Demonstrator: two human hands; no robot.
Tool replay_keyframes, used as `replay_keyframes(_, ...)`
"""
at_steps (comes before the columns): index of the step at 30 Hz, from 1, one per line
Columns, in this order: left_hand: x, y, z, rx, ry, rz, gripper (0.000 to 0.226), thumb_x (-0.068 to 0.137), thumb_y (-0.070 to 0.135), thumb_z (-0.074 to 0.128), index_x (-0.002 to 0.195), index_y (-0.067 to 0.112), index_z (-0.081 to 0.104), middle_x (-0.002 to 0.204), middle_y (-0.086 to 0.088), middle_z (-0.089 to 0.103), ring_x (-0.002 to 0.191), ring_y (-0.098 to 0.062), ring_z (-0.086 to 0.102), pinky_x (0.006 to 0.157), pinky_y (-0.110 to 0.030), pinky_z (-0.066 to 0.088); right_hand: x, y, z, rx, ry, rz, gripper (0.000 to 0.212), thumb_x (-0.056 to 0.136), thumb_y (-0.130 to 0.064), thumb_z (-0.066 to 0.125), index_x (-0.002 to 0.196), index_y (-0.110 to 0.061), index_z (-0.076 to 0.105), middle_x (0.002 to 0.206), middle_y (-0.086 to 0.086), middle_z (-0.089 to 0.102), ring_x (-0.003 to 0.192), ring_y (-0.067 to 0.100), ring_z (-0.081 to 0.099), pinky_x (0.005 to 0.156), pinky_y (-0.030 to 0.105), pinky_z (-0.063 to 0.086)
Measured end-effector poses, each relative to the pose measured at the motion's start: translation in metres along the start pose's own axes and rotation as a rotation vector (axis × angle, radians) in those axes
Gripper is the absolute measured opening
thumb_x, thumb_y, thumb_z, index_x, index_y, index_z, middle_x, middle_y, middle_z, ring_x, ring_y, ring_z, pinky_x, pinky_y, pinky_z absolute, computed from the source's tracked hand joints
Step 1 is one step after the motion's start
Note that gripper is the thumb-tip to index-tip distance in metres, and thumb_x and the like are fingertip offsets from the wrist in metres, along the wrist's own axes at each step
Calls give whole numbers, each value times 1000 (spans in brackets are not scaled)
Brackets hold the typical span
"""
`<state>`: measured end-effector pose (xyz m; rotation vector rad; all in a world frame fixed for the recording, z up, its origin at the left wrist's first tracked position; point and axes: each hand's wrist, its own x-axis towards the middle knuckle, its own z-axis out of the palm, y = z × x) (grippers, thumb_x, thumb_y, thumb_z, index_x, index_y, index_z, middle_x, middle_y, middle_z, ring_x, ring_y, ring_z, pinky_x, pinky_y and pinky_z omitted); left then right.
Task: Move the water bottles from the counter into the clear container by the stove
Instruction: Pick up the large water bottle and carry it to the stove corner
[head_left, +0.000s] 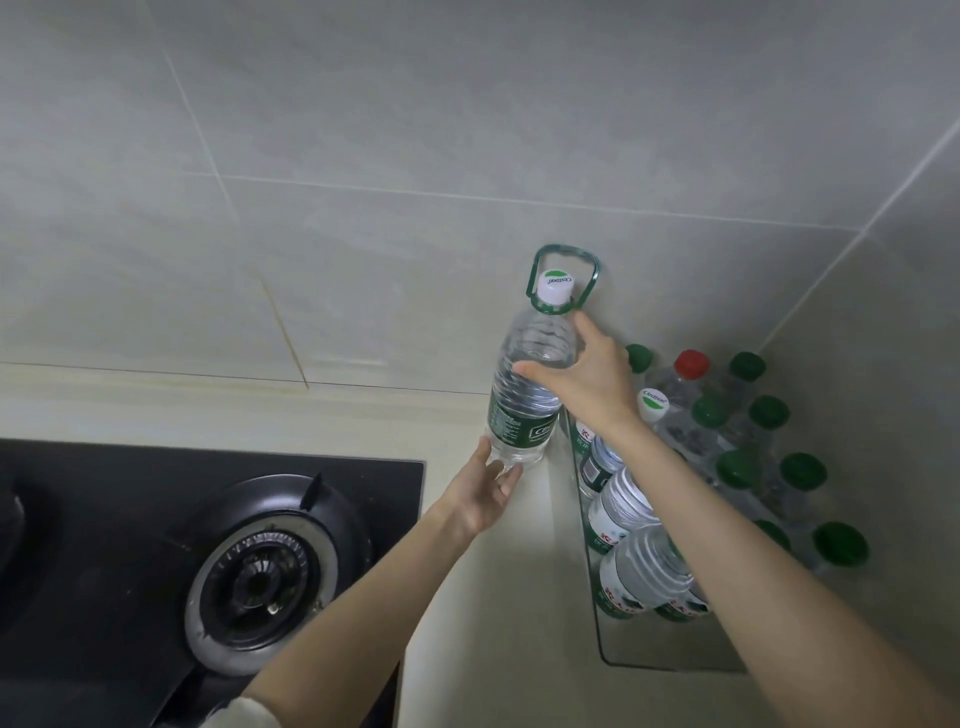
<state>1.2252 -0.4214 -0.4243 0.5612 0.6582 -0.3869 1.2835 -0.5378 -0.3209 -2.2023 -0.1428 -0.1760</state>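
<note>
Gripping the large water bottle (522, 410) at its shoulder, the right hand (584, 382) curls thumb and fingers round the clear plastic below the white cap. The left hand (485, 496) touches the base with loosely spread, nearly straight fingers. The bottle sits between the stove (218, 545) and the clear container (605, 654), just beside the container's left wall. It is near upright, cap up and green carry handle toward the tiled wall. Whether its base rests on the counter (514, 597) is hard to tell. Small bottles (618, 509) fill most of the container, with bare floor only at its near corner.
</note>
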Motion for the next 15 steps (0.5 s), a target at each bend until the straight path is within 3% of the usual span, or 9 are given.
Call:
replay_keyframes(4, -3, 0, -4, 25, -30, 1, 35, 102, 37, 37, 114, 12, 58, 124, -7, 55, 84, -16, 60, 88, -25, 51, -6, 1, 1, 16, -11, -2, 72, 61, -50, 81, 124, -28, 54, 113, -9, 68, 107, 15, 62, 94, 35, 51)
replay_keyframes(6, -8, 1, -1, 77, -18, 2, 33, 101, 39, 37, 105, 15, 59, 117, -4, 53, 96, -19, 57, 98, -30, 45, -11, -1, 1, 32, -35, 3, 76, 70, -44, 81, 135, -24, 46, 125, -5, 63, 116, 16, 57, 99, 31, 46)
replay_keyframes(9, -24, 4, 4, 163, -26, 15, 22, 100, 37, 42, 97, 24, 59, 127, 3, 48, 119, -25, 51, 107, -37, 37, -23, -3, -5, -21, -76, -5, 72, 82, -34, 73, 143, -23, 37, 130, 1, 60, 119, 19, 56, 100, 35, 46)
replay_keyframes(11, -35, 7, 2, 177, -20, 42, 16, 100, 33, 44, 99, 26, 58, 132, 6, 49, 127, -28, 49, 110, -42, 37, -33, -3, -12, -11, -83, 25, 60, 87, -24, 68, 141, -22, 41, 129, 0, 60, 115, 20, 59, 99, 36, 47)
replay_keyframes(15, -60, 22, -6, 203, -47, 135, 35, 99, 30, 48, 133, 26, 49, 128, 3, 58, 117, -27, 57, 101, -39, 44, -53, -7, -27, 49, -42, 112, 43, 87, -15, 66, 129, -14, 54, 124, 3, 63, 102, 17, 62, 94, 32, 49)
